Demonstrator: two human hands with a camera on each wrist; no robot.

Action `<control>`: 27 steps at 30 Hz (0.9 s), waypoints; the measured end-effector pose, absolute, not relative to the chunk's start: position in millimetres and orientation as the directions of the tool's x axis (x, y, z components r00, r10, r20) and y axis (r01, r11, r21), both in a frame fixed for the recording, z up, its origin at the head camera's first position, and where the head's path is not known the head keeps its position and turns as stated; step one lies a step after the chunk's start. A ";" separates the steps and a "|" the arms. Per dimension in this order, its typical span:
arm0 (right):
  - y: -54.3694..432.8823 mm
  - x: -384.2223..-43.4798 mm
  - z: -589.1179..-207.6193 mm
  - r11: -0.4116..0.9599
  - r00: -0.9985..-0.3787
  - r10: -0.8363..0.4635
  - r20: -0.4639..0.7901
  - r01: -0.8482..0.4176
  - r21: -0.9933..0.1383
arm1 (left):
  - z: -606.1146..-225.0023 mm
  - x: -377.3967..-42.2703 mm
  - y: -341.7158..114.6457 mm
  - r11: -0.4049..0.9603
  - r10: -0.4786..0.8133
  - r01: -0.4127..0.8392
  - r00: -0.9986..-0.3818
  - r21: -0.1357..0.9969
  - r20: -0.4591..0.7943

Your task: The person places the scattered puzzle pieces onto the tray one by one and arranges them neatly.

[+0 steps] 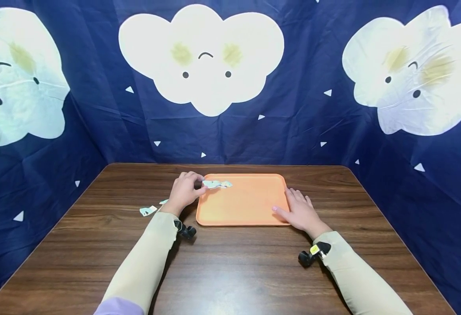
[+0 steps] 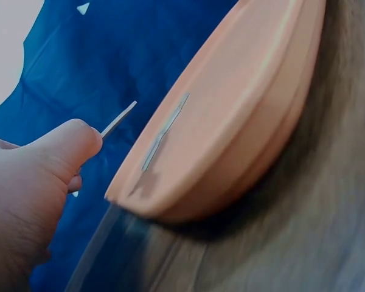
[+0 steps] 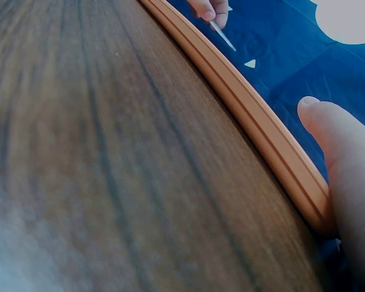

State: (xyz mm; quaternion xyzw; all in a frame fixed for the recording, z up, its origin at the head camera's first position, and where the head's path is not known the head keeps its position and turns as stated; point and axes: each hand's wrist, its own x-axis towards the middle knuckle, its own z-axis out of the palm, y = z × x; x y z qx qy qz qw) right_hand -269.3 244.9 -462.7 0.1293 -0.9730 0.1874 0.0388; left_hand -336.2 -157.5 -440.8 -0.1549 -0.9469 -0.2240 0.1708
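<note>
Straight ahead of me, one container: a shallow orange tray (image 1: pixel 250 205), flat on the brown wooden table (image 1: pixel 230 267). Inside it, toward the far left corner, lies one small pale printed piece (image 1: pixel 227 184), thin and flat; the rest of the tray's floor is bare orange. Left hand (image 1: pixel 184 190) at the tray's left end, thumb and fingers clamped on a second thin piece (image 2: pixel 118 118), held up above the tray, near the one lying inside. From the head view the two seem almost to meet; the left wrist view shows them apart. Right hand (image 1: pixel 302 211) on the tray's right rim, fingers stretched out, thumb spread away and reaching over the edge, nothing gripped. Outside the tray, to its left: a loose pale scrap (image 1: pixel 148 211) on the table, another scrap (image 1: pixel 163 201) partly hidden behind the left wrist.
</note>
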 end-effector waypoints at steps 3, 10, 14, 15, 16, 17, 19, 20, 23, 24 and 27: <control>245.2 -270.2 -463.5 0.898 -0.962 -0.238 0.132 -0.270 -0.349 | -438.9 -338.4 -149.6 0.855 0.229 0.375 -0.893 0.359 0.388; 245.6 -271.0 -464.5 0.898 -0.960 -0.239 0.146 -0.276 -0.344 | -433.1 -341.1 -131.1 0.853 0.269 0.397 -0.892 0.340 0.364; 245.6 -270.6 -464.7 0.897 -0.961 -0.237 0.145 -0.274 -0.348 | -433.1 -343.5 -120.4 0.855 0.291 0.406 -0.891 0.323 0.349; 245.7 -270.5 -464.8 0.897 -0.961 -0.236 0.144 -0.273 -0.348 | -433.2 -344.2 -117.7 0.854 0.297 0.409 -0.890 0.320 0.345; 245.7 -270.4 -464.9 0.898 -0.961 -0.236 0.142 -0.271 -0.347 | -433.3 -344.9 -115.0 0.854 0.303 0.413 -0.889 0.316 0.343; 245.7 -270.4 -465.0 0.898 -0.962 -0.235 0.141 -0.270 -0.348 | -433.6 -345.4 -112.5 0.853 0.308 0.416 -0.889 0.314 0.340; 245.5 -270.3 -465.3 0.898 -0.963 -0.234 0.137 -0.268 -0.349 | -434.5 -346.4 -107.6 0.853 0.318 0.421 -0.888 0.309 0.332; 245.5 -270.2 -465.5 0.898 -0.963 -0.233 0.134 -0.266 -0.349 | -434.6 -346.5 -104.9 0.851 0.322 0.422 -0.889 0.312 0.326; 245.4 -270.4 -466.1 0.898 -0.964 -0.233 0.127 -0.263 -0.353 | -435.6 -346.9 -97.8 0.853 0.329 0.421 -0.893 0.310 0.307; 245.4 -270.4 -466.4 0.899 -0.965 -0.232 0.123 -0.261 -0.352 | -436.0 -347.3 -95.4 0.855 0.331 0.419 -0.894 0.305 0.302; 245.6 -270.7 -466.8 0.902 -0.966 -0.228 0.120 -0.256 -0.347 | -437.0 -349.1 -88.6 0.863 0.336 0.417 -0.895 0.286 0.293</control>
